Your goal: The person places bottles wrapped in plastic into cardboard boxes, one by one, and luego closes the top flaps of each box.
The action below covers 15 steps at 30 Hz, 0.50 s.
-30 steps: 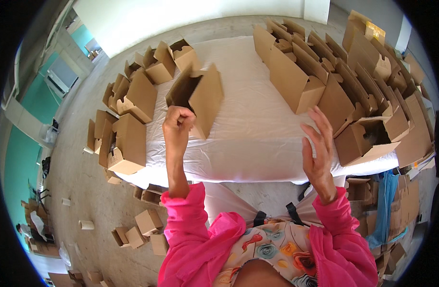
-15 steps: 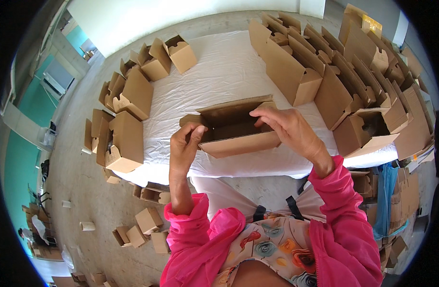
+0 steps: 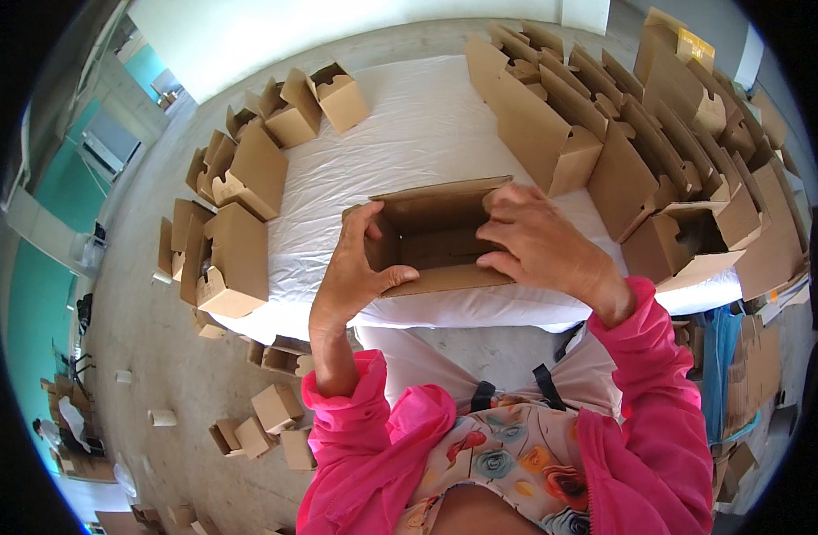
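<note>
An open cardboard box (image 3: 446, 249) lies in front of me at the near edge of the white-covered table (image 3: 409, 116), its hollow inside facing up. My left hand (image 3: 348, 267) grips its left end, thumb on the near edge and fingers over the far left corner. At the right end, my right hand (image 3: 541, 242) holds the box with bent fingers, the thumb and fingertips reaching inside the rim. The fingers partly cover both end walls.
Open cardboard boxes (image 3: 239, 259) line the table's left side. Many more folded-up boxes (image 3: 552, 134) stand packed along the right. Smaller boxes (image 3: 277, 408) and a white roll (image 3: 162, 417) lie on the floor at left. Blue plastic (image 3: 719, 370) hangs by stacked cardboard at lower right.
Both hands have closed in around the box ends. My left thumb has moved onto the near edge, and the box has tipped so that more of its inside shows.
</note>
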Tool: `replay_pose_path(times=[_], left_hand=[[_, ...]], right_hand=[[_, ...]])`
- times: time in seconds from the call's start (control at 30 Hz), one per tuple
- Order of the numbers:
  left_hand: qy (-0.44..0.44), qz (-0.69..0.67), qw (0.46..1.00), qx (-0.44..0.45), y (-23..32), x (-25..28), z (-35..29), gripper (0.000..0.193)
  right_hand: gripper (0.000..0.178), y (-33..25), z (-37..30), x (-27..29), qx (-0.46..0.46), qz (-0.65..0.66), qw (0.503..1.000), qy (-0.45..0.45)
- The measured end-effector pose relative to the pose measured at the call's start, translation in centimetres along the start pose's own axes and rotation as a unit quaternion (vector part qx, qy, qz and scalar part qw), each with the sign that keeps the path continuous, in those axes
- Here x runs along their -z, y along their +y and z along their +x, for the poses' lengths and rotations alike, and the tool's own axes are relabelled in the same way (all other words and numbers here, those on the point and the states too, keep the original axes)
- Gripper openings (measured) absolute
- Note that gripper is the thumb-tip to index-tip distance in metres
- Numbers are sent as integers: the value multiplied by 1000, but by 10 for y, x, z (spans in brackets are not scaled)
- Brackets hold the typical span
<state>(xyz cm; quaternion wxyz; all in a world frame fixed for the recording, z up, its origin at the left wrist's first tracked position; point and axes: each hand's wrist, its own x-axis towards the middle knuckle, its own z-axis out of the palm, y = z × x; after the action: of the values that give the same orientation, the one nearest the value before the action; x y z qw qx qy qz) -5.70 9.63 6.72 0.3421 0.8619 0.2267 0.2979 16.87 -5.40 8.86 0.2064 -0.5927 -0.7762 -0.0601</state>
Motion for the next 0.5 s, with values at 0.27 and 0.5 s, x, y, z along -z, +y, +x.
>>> replay_pose_path(times=[0.27,0.5], left_hand=[[171,-135,976,-16,-37,-7,-16,55],[416,404,813,48,-101,113,-23,50]], right_hand=[[33,-3,-32,4,-181,57,973,133],[36,11,-44,-22,-265,76,938,208]])
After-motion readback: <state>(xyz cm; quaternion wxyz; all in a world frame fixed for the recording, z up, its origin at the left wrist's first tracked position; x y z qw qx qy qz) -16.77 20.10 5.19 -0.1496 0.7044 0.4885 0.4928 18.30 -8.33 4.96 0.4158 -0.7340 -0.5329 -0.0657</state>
